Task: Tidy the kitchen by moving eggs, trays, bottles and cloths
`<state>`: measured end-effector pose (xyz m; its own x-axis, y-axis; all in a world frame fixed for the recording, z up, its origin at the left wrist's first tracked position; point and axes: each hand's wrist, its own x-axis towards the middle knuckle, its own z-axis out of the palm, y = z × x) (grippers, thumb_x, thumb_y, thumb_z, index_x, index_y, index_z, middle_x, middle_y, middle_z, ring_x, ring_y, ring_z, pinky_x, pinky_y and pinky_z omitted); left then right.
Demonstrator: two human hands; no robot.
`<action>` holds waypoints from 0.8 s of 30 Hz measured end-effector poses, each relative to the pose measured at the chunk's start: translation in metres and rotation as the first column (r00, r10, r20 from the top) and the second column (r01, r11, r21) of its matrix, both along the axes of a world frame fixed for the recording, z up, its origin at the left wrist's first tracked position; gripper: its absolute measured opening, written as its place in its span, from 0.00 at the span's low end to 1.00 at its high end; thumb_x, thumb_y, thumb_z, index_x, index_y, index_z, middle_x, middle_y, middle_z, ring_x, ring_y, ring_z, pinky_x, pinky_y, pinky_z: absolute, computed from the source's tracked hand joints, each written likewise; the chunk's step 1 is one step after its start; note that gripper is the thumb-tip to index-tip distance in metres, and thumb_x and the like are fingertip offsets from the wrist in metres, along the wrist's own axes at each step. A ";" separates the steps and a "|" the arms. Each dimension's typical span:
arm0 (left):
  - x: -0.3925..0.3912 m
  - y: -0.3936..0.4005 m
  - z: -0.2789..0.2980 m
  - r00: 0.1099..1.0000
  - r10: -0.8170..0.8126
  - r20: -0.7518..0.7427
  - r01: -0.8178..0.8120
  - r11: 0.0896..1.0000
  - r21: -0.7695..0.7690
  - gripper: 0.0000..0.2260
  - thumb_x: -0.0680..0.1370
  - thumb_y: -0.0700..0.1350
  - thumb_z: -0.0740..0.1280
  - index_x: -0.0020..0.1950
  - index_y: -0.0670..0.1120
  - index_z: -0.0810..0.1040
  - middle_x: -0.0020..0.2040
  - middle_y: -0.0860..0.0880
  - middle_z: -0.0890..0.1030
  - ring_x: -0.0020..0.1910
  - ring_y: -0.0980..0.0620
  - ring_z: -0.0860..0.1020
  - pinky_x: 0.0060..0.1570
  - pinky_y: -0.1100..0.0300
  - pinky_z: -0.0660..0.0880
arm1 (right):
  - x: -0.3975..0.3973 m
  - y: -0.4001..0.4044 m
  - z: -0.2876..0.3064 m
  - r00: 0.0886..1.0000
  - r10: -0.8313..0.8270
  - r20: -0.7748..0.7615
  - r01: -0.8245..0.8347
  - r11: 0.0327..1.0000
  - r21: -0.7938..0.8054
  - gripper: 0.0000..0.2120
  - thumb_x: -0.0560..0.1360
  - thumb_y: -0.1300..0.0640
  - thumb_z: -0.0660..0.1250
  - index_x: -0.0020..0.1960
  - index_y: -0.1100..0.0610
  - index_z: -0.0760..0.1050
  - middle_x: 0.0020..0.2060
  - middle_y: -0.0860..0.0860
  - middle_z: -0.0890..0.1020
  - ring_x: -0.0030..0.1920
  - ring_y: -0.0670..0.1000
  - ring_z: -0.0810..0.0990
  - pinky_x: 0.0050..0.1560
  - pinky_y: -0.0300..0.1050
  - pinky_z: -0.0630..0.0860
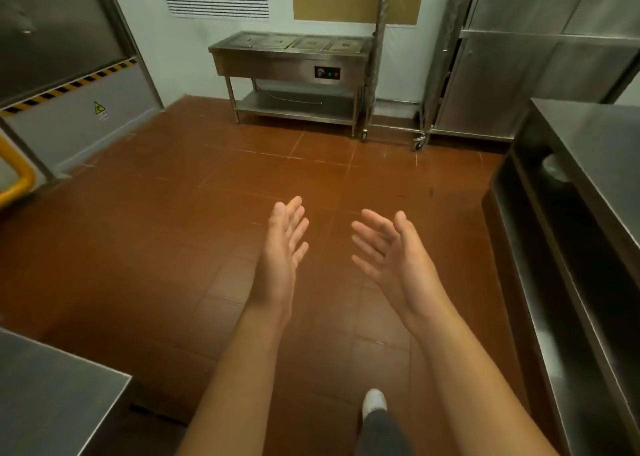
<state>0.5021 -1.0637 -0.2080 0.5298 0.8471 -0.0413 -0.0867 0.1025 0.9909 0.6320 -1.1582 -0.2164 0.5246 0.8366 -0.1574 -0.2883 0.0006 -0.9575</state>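
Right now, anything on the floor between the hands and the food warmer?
Nothing: in the head view only bare red floor tiles lie between the hands and the food warmer.

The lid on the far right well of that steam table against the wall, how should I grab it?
Take the rightmost lid by the small knob at its centre, reaching down from above: it lies flat in the steam table. Both hands are free.
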 end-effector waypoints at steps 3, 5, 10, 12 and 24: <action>0.027 0.033 0.007 0.998 0.068 -0.018 -0.068 0.997 0.028 0.31 0.79 0.67 0.47 0.78 0.55 0.64 0.78 0.54 0.66 0.75 0.57 0.67 0.76 0.48 0.61 | 0.033 0.046 0.005 0.996 0.054 0.074 -0.053 0.999 -0.010 0.28 0.80 0.36 0.49 0.73 0.47 0.69 0.68 0.46 0.76 0.69 0.47 0.73 0.69 0.48 0.70; 0.043 0.056 0.013 0.991 0.134 -0.028 -0.133 0.990 0.037 0.29 0.82 0.66 0.46 0.78 0.55 0.65 0.78 0.54 0.67 0.75 0.56 0.67 0.77 0.46 0.60 | 0.051 0.079 0.016 0.982 0.116 0.150 -0.114 0.993 -0.017 0.34 0.75 0.32 0.50 0.75 0.47 0.67 0.71 0.46 0.73 0.71 0.47 0.70 0.73 0.50 0.66; 0.069 0.104 0.028 0.950 0.307 -0.046 -0.304 0.950 0.069 0.27 0.82 0.64 0.45 0.78 0.56 0.65 0.77 0.55 0.67 0.75 0.57 0.67 0.76 0.50 0.60 | 0.087 0.158 0.035 0.943 0.269 0.195 -0.280 0.960 0.029 0.38 0.70 0.31 0.49 0.76 0.47 0.65 0.73 0.46 0.70 0.73 0.47 0.68 0.73 0.48 0.64; 0.069 0.119 0.026 0.922 0.384 -0.057 -0.379 0.923 0.070 0.27 0.82 0.65 0.45 0.77 0.57 0.65 0.77 0.56 0.68 0.74 0.58 0.67 0.75 0.52 0.61 | 0.090 0.186 0.030 0.926 0.329 0.185 -0.339 0.940 0.029 0.38 0.71 0.31 0.49 0.75 0.47 0.66 0.73 0.45 0.71 0.72 0.46 0.68 0.71 0.46 0.65; 0.021 0.240 -0.006 0.789 0.610 -0.081 -0.613 0.789 -0.031 0.27 0.83 0.64 0.46 0.77 0.56 0.67 0.75 0.56 0.70 0.74 0.57 0.68 0.76 0.48 0.60 | 0.056 0.341 -0.016 0.838 0.540 0.084 -0.539 0.842 -0.038 0.27 0.79 0.36 0.49 0.72 0.46 0.71 0.68 0.43 0.76 0.68 0.43 0.73 0.68 0.44 0.69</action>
